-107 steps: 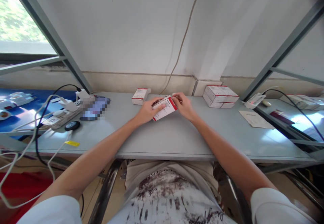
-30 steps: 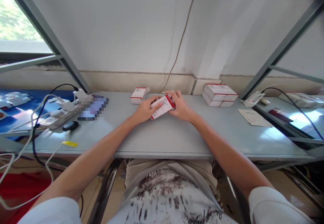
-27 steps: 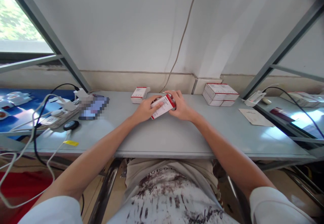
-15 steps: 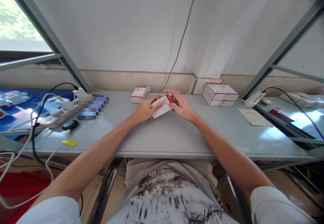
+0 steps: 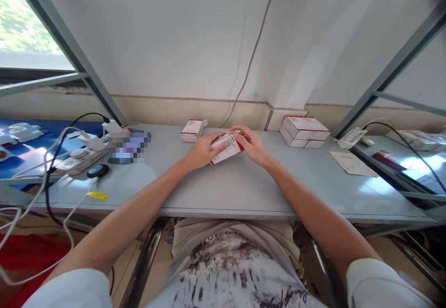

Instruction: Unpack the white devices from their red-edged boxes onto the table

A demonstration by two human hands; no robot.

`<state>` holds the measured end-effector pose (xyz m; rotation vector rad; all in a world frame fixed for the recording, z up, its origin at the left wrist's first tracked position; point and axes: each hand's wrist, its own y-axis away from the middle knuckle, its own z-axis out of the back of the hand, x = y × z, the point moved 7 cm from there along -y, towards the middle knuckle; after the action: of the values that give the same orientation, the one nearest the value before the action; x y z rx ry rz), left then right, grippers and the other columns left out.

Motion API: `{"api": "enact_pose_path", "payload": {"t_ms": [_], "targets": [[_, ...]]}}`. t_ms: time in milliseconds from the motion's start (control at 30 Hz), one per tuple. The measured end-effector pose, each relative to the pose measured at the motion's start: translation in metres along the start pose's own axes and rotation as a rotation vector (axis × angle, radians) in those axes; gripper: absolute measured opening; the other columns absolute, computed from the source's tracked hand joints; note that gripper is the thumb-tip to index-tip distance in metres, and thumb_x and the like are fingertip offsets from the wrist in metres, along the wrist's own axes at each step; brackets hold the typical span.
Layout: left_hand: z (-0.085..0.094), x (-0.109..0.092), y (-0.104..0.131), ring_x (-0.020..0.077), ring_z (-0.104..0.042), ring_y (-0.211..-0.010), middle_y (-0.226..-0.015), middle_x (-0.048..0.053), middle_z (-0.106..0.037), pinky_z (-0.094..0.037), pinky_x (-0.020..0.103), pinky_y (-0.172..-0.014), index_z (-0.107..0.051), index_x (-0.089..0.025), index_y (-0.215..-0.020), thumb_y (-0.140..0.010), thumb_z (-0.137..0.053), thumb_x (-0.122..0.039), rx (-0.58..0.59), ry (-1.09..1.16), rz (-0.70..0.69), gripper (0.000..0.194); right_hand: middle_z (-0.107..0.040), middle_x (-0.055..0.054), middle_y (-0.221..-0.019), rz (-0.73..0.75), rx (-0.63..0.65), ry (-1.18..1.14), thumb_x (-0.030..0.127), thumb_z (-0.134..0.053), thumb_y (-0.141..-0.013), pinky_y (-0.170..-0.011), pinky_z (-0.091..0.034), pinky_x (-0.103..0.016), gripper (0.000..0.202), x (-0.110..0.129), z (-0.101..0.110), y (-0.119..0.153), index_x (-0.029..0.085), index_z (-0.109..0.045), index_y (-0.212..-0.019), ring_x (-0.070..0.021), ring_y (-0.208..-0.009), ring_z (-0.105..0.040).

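Observation:
A white box with red ends is held tilted above the middle of the grey desk. My left hand grips its left part, thumb across the printed face. At the box's right end is my right hand, its fingers bent over the top edge, where a small white flap shows. Behind my left hand stands a similar small box with a flap sticking out at its right. Several more such boxes are stacked towards the right rear.
On the left lie a phone with a blurred screen, a power strip with chargers, a black round device and loose cables. A paper sheet and a white adapter are at the right. The wall runs behind.
My right hand's fingers have closed in over the box's right end, and its thumb has moved up to the top edge. The left hand still holds the box.

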<state>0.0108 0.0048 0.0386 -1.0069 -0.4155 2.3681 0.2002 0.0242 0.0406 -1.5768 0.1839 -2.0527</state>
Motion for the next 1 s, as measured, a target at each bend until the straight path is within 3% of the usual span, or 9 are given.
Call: {"api": "enact_pose_path", "payload": {"t_ms": [333,467,567,700,833,1000], "targets": [[0.001,-0.001,-0.001,0.0299,-0.074,-0.119,-0.139,0.009,-0.077,-0.058,0.044,-0.102,-0.069,-0.025,-0.144,-0.106,-0.059,-0.063,-0.017,0.036,-0.002,0.054,-0.070,-0.006,-0.101,-0.063,-0.049,-0.050,0.068,-0.062,-0.100,-0.061,-0.059,-0.032,0.049,0.000,0.004,-0.001,0.031,-0.074,-0.129,-0.0214,-0.084,-0.068],[0.001,-0.002,-0.001,0.0300,-0.074,-0.117,-0.137,0.009,-0.078,-0.058,0.044,-0.101,-0.069,-0.025,-0.144,-0.105,-0.060,-0.065,-0.014,0.061,0.015,0.056,-0.069,-0.005,-0.091,-0.082,-0.183,-0.042,0.065,-0.066,-0.095,-0.054,-0.052,-0.030,0.044,-0.007,0.016,-0.004,0.025,-0.076,-0.109,-0.0192,-0.075,-0.064],[0.001,-0.003,-0.001,0.0305,-0.074,-0.118,-0.138,0.009,-0.077,-0.058,0.045,-0.102,-0.070,-0.026,-0.144,-0.104,-0.060,-0.066,-0.012,0.059,0.022,0.057,-0.070,-0.004,-0.087,-0.061,-0.131,-0.028,0.062,-0.070,-0.092,-0.058,-0.050,-0.030,0.039,-0.008,0.017,-0.005,0.024,-0.077,-0.093,-0.0172,-0.073,-0.059],[0.000,-0.003,0.000,0.0295,-0.074,-0.119,-0.138,0.007,-0.077,-0.058,0.043,-0.101,-0.070,-0.027,-0.144,-0.105,-0.061,-0.065,-0.006,0.068,0.023,0.055,-0.069,-0.003,-0.086,-0.099,-0.021,-0.104,0.060,-0.073,-0.090,-0.056,-0.043,-0.030,0.038,-0.010,0.011,-0.004,0.024,-0.079,-0.102,-0.0151,-0.068,-0.055],[0.000,-0.003,-0.001,0.0292,-0.074,-0.119,-0.137,0.008,-0.078,-0.058,0.042,-0.102,-0.070,-0.026,-0.144,-0.105,-0.061,-0.066,-0.002,0.049,0.011,0.057,-0.066,-0.002,-0.082,-0.107,-0.047,-0.122,0.057,-0.077,-0.087,-0.054,-0.040,-0.029,0.034,-0.013,0.011,-0.005,0.024,-0.073,-0.091,-0.0147,-0.066,-0.053],[-0.002,-0.002,-0.001,0.0308,-0.074,-0.123,-0.140,0.008,-0.076,-0.059,0.044,-0.106,-0.070,-0.027,-0.146,-0.104,-0.060,-0.069,0.014,0.056,0.013,0.060,-0.065,-0.002,-0.082,-0.097,-0.105,-0.077,0.060,-0.069,-0.093,-0.064,-0.050,-0.033,0.034,-0.019,0.014,-0.006,0.026,-0.064,-0.089,-0.0184,-0.073,-0.059]]}}
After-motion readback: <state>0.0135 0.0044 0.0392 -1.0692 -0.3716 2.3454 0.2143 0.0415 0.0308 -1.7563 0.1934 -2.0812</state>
